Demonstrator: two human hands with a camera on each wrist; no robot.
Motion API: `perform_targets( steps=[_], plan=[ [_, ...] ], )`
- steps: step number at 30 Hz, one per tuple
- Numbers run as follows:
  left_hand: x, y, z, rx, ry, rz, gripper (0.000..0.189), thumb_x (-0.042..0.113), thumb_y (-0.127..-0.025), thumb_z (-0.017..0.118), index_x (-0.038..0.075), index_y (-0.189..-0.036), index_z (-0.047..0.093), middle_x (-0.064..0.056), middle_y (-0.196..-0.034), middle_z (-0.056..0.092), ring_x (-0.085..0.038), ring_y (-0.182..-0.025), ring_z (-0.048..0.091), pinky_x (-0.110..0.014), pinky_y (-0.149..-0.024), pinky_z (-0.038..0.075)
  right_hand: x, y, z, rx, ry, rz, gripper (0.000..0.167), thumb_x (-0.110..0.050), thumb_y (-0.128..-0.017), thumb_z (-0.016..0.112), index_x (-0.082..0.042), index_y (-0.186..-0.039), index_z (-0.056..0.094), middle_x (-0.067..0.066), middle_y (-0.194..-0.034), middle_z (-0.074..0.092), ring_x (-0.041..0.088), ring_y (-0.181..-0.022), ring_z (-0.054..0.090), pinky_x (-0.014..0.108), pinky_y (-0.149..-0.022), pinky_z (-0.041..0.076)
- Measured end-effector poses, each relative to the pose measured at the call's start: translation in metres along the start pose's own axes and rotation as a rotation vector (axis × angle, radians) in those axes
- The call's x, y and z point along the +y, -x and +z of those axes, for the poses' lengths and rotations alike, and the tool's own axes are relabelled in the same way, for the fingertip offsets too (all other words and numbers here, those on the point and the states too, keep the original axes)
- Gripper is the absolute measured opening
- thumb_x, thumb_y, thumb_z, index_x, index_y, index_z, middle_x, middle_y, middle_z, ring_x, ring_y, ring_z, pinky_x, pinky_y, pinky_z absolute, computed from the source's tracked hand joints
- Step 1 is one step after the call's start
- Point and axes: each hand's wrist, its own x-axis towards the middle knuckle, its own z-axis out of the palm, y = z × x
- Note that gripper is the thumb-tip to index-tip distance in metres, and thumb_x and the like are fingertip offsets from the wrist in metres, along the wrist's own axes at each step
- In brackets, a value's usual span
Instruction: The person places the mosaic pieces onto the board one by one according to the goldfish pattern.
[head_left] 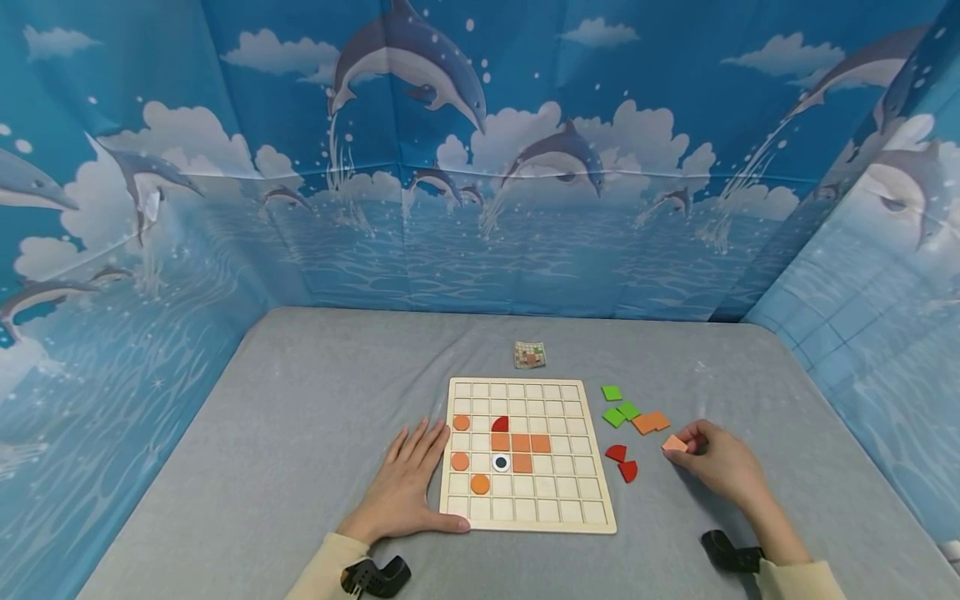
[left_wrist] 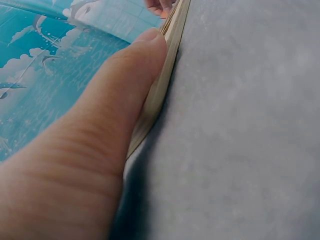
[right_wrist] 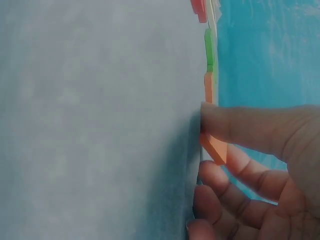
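Observation:
My left hand [head_left: 408, 483] lies with straight, spread fingers along the left edge of a wooden grid board [head_left: 570, 521], its thumb on the near left corner. In the left wrist view the thumb [left_wrist: 115, 85] presses on the board's edge. Right of the board, my right hand [head_left: 716, 462] pinches an orange square tile [head_left: 674, 443] between thumb and fingers, close over the cloth; the right wrist view shows the tile [right_wrist: 216, 151] tilted. On the board sit orange square tiles [head_left: 521, 442], orange discs [head_left: 480, 484], a red quarter-circle [head_left: 501, 425] and a white disc with a black centre [head_left: 501, 462].
Between board and right hand lie green tiles [head_left: 612, 392], more orange tiles [head_left: 650, 422] and red quarter-circles [head_left: 627, 472]. A small patterned card [head_left: 529, 355] is beyond the board. Grey cloth [head_left: 315, 400] covers the table, with dolphin-printed curtains [head_left: 465, 250] around it.

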Motion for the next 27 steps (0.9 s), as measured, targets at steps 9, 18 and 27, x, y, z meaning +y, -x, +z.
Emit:
perform_targets(
  steps=[9, 18, 27],
  plan=[
    [0.000, 0.000, 0.001, 0.002, -0.010, 0.002, 0.128, 0.090, -0.061, 0.049, 0.008, -0.153, 0.015, -0.006, -0.157, 0.017, -0.025, -0.143, 0.005, -0.046, -0.112, 0.002, -0.001, 0.002, 0.001, 0.004, -0.031, -0.009, 0.024, -0.016, -0.081, 0.075, -0.003, -0.092, 0.058, 0.004, -0.076, 0.055, 0.021, -0.066, 0.049, 0.031, -0.053, 0.036],
    [0.000, 0.000, 0.001, 0.005, -0.005, 0.004, 0.128, 0.090, -0.061, 0.049, 0.008, -0.153, 0.015, -0.006, -0.157, 0.016, -0.025, -0.143, 0.005, -0.046, -0.112, 0.002, -0.013, 0.007, 0.002, -0.083, -0.168, -0.050, 0.024, -0.021, -0.082, 0.075, -0.003, -0.087, 0.060, 0.002, -0.069, 0.056, 0.017, -0.060, 0.051, 0.029, -0.048, 0.042],
    [-0.002, -0.001, 0.002, 0.020, -0.020, 0.014, 0.128, 0.090, -0.061, 0.048, 0.007, -0.153, 0.015, -0.006, -0.157, 0.016, -0.025, -0.143, 0.005, -0.046, -0.113, 0.003, -0.041, 0.009, 0.010, -0.176, -0.317, -0.092, 0.031, -0.028, -0.081, 0.076, -0.003, -0.091, 0.061, 0.004, -0.070, 0.063, 0.019, -0.061, 0.057, 0.028, -0.051, 0.046]
  ],
)
